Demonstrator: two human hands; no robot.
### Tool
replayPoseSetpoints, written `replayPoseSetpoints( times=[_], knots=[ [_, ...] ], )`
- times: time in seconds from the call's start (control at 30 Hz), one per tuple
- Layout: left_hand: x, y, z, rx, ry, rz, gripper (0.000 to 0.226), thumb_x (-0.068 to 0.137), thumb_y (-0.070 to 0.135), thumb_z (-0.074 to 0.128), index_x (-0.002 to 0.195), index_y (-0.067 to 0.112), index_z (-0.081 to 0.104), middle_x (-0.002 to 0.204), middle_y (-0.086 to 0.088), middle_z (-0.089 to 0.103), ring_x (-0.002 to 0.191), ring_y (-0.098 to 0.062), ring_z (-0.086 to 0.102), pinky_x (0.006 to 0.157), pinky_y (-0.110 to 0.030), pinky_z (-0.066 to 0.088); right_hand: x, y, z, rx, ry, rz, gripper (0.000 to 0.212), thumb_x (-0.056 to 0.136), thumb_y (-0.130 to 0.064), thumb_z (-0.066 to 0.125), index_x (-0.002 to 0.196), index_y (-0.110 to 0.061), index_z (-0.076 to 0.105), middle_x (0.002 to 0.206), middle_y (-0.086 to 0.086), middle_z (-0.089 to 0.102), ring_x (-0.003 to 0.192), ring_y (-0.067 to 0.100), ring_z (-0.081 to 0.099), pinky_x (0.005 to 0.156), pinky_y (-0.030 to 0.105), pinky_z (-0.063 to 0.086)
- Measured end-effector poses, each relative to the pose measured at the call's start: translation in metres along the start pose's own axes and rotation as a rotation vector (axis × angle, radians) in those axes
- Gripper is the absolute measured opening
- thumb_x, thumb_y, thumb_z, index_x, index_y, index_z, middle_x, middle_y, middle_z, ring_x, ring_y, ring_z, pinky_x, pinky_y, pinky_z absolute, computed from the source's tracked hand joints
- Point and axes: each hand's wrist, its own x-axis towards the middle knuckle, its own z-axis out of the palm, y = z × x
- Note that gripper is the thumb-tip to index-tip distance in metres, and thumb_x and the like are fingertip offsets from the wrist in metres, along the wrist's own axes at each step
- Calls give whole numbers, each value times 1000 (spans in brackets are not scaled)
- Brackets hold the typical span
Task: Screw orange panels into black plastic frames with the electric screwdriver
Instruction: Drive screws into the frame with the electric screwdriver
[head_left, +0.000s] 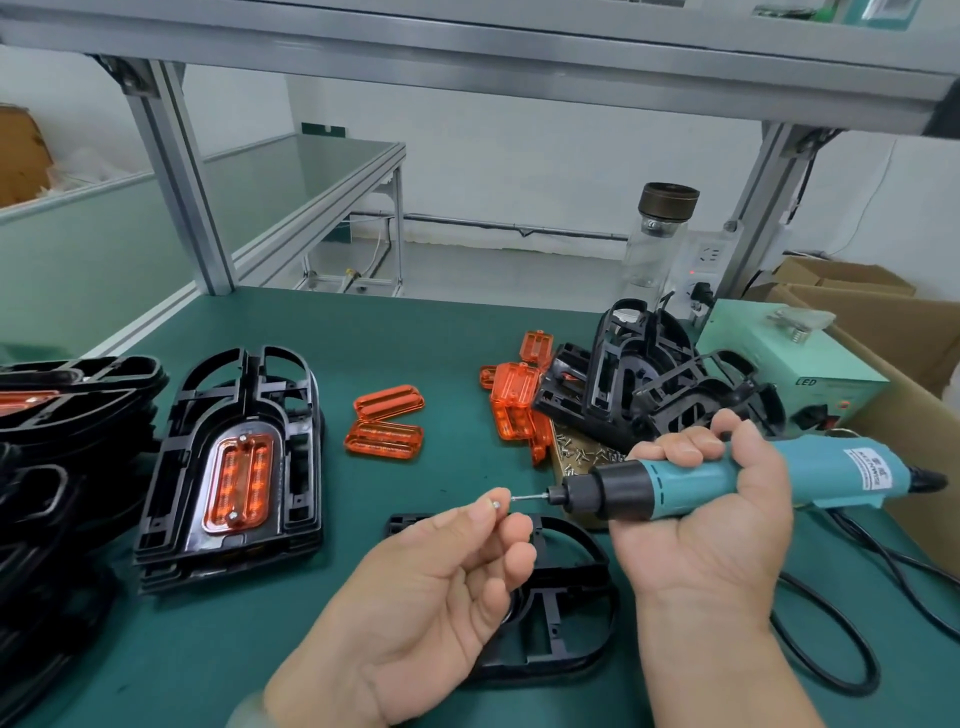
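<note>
While a bare frame (550, 613) lies flat on the green mat (415, 332) under both hands, a person loads a screw (496, 503) onto the driver (727, 480) held just above it. Left of that frame sits a stack of frames (228, 462), the top one already carrying a panel (239, 480) with two screw heads showing; behind and right of it, more frames (654, 384) are heaped in a tangle. Loose panels (387, 421) lie behind the frame, others (514, 405) against the heap. The right hand (711, 519) is wrapped firmly around the driver's teal barrel, bit pointing left. The left hand (467, 561) pinches the screw between thumb and fingertip, touching it to the bit's tip.

The frame looks stiff and light, best steadied by its outer rim. A panel seems thin, glossy and easily scuffed, so its long edges are the place to hold. Tiny and slippery, the screw probably needs a fingertip pinch at its head.
</note>
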Motion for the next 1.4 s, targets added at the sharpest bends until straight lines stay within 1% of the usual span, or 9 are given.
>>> replayPoseSetpoints(
  times=[0.4, 0.6, 0.8, 0.97, 1.23, 1.4],
  knots=[
    [2, -1, -1, 26, -45, 13, 14, 55, 17, 73, 67, 12, 76, 68, -7, 67, 52, -14, 63, 39, -16, 48, -2, 2, 1, -20, -16, 2, 13, 93, -22, 54, 80, -22, 55, 61, -11, 46, 47, 4, 45, 54, 16, 44],
    [3, -3, -1, 31, -11, 44, 12, 57, 19, 70, 66, 13, 76, 66, -7, 65, 50, -13, 61, 38, -16, 48, -2, 2, 2, -23, -13, 4, 14, 93, -21, 55, 79, -22, 54, 60, -11, 47, 47, 4, 45, 54, 16, 44],
    [3, -4, 0, 44, -23, 57, 9, 60, 18, 70, 65, 13, 76, 66, -7, 64, 50, -12, 61, 40, -15, 48, -1, 2, 1, -16, -15, -4, 12, 92, -21, 56, 80, -22, 53, 59, -11, 48, 47, 4, 46, 55, 17, 43],
    [3, -5, 0, 56, -30, 70, 8, 64, 17, 68, 65, 12, 75, 66, -7, 64, 51, -12, 60, 41, -15, 49, -2, 1, 2, -21, -12, 1, 15, 92, -21, 57, 77, -22, 54, 59, -11, 47, 47, 4, 46, 55, 16, 44],
    [3, -5, 1, 14, -18, 94, 10, 66, 14, 66, 64, 10, 75, 64, -9, 63, 50, -13, 61, 42, -15, 50, -2, 2, 2, -31, -16, -4, 14, 93, -21, 56, 78, -23, 53, 59, -10, 47, 47, 4, 46, 55, 17, 43],
    [4, -7, 0, 67, 8, 163, 11, 67, 16, 66, 66, 12, 76, 66, -9, 63, 52, -13, 61, 43, -16, 51, -3, 3, 1, -35, -23, -21, 11, 92, -20, 57, 82, -23, 54, 60, -11, 48, 47, 5, 46, 54, 16, 44]
  ],
)
